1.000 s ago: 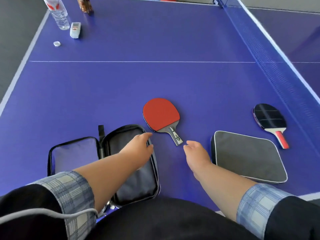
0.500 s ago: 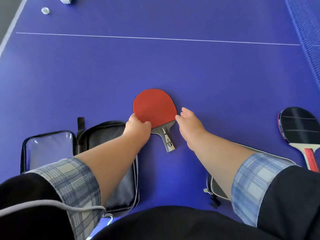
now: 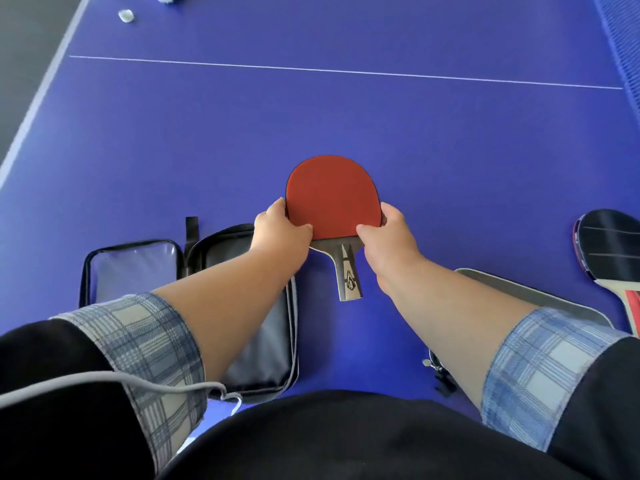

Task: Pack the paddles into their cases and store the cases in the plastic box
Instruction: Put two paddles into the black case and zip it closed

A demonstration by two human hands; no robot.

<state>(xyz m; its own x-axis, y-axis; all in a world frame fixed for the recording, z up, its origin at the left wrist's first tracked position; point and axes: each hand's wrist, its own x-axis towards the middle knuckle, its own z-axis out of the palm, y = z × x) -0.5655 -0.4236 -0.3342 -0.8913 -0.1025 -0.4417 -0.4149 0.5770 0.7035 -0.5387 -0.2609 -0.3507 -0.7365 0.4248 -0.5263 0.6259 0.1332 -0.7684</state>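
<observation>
Both hands, left hand (image 3: pixel 277 230) and right hand (image 3: pixel 391 233), have their fingers clamped on the edges of the red paddle (image 3: pixel 330 195), just right of the open case (image 3: pixel 242 306) on the tabletop (image 3: pixel 346 126). First paddle is being packed. Next it likely needs carrying left, blade into the case's open half.

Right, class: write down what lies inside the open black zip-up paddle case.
No paddle shows inside the open black zip-up paddle case: its clear-fronted half and dark lining look bare. The left forearm crosses the lined half, hiding a strip of it.
</observation>
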